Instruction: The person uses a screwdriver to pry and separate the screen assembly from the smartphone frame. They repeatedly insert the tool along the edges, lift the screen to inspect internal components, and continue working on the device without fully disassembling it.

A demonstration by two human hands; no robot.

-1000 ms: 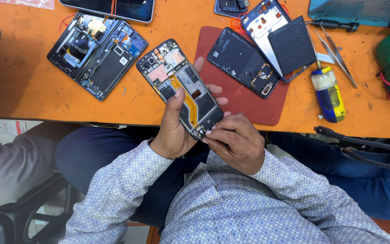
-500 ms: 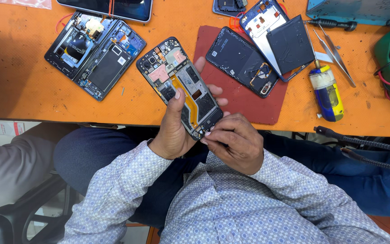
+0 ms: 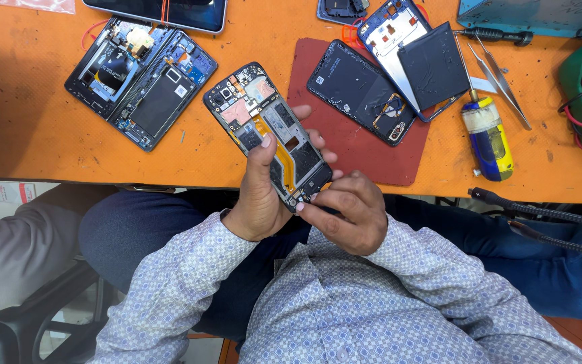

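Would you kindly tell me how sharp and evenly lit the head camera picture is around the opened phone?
Head view: the opened phone held by the left hand is sharp, with no motion blur; the right hand at its lower end is also crisp. Light is soft and even on the orange table, shadows faint. Mild glare shows on the cracked back cover.

Filling the lower centre of the frame, a long-sleeved, collared, light lilac shirt with a small checked dot pattern (image 3: 399, 310), cuffs reaching both wrists, above dark navy trousers (image 3: 136, 236), bare left hand (image 3: 261, 202) and bare right hand (image 3: 348, 216).
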